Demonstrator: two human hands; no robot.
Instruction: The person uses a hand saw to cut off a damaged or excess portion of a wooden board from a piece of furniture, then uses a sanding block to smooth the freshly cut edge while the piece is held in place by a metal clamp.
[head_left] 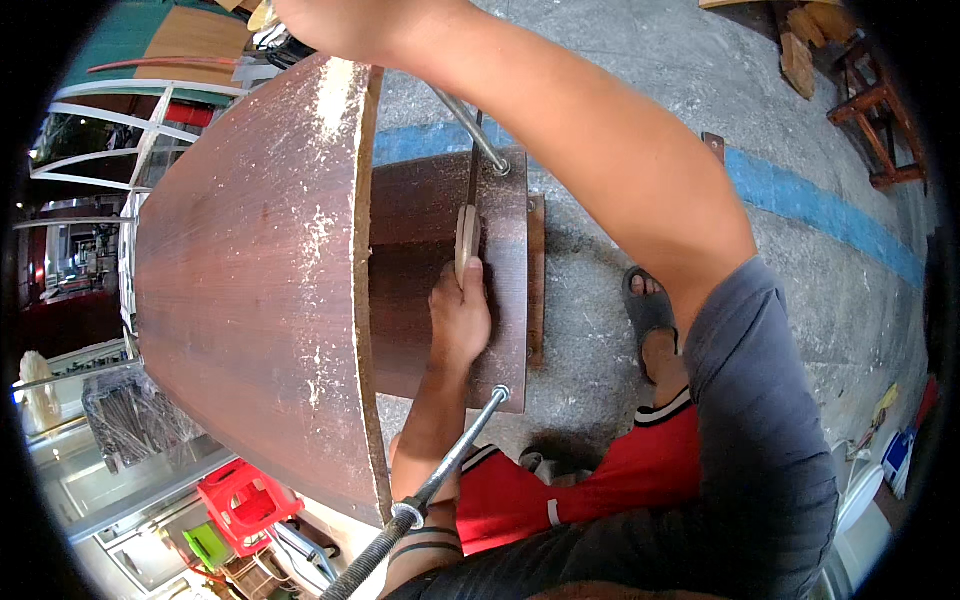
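Below the raw edge of a large reddish-brown wood board (240,240), my left hand (463,315) is closed around the pale wooden handle (466,235) of a tool. Its thin dark shaft runs away from me, and its far end is hidden. My right hand (335,25) reaches across to the board's far corner; the upper edge cuts it off and its fingers are hidden. Pale dust and chips lie along the board's edge. Under it, a smaller dark brown board (505,280) carries a metal rod (475,135) at the far corner and a threaded rod (455,450) at the near one.
My sandalled foot (650,315) stands on grey concrete floor (600,330) with a blue stripe (820,215). A red plastic stool (245,505) is at the lower left. White metal frames (130,185) stand at the left, a wooden stool (875,115) at the far right.
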